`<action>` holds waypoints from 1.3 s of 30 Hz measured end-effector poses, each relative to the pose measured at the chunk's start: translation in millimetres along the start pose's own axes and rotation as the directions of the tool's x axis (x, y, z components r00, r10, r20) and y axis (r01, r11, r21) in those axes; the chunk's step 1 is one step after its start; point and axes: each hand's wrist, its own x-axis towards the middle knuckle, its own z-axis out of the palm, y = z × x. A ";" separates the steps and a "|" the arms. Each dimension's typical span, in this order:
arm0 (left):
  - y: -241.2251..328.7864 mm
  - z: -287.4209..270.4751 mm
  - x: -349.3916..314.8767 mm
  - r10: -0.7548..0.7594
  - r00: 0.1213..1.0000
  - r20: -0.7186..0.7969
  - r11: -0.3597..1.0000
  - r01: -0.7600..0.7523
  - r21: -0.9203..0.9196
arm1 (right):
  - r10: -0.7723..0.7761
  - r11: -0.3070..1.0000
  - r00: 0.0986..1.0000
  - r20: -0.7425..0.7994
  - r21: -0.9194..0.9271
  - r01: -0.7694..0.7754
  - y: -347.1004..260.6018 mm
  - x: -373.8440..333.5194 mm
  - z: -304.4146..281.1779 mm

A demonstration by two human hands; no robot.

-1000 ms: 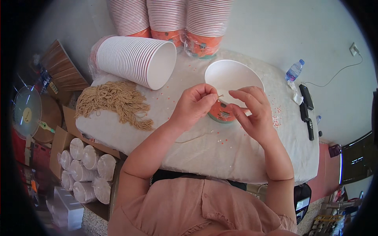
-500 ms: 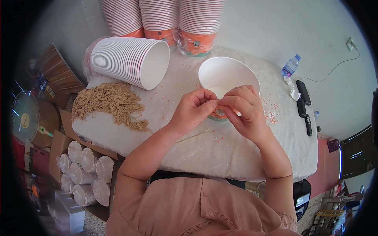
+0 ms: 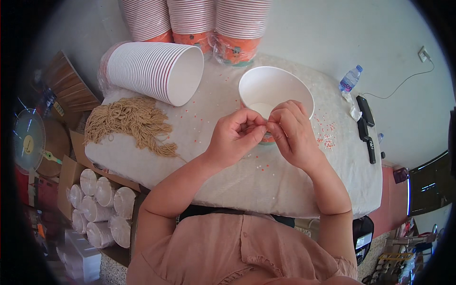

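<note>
Our left hand (image 3: 234, 137) and right hand (image 3: 290, 130) pinched together at the near rim of the white paper bowl (image 3: 274, 89), table centre, what we pinch too small to tell, sideways cup stack (image 3: 153, 71) at 10 o'clock, string bundle (image 3: 130, 122) at 9 o'clock.

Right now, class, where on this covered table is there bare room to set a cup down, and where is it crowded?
Bare cloth lies between the string bundle and the left hand. More lies right of the right hand, towards the remotes, dotted with tiny flecks. The back edge is crowded: cup stacks, the lying stack and the open cup.
</note>
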 end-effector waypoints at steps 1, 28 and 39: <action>-0.4 0.3 -0.8 0.000 1.000 -0.001 1.000 0.000 0.000 | 0.003 1.000 1.000 0.005 -0.001 -0.003 0.5 -0.1 0.9; -1.0 0.8 -1.3 -0.007 0.999 -0.052 1.000 0.006 -0.016 | 0.014 0.998 0.999 0.051 0.063 -0.017 2.3 1.6 -8.2; -10.2 0.3 -5.8 0.090 0.995 -0.032 0.990 -0.086 0.109 | 0.015 0.999 0.998 0.056 0.049 -0.018 1.8 -0.5 -3.0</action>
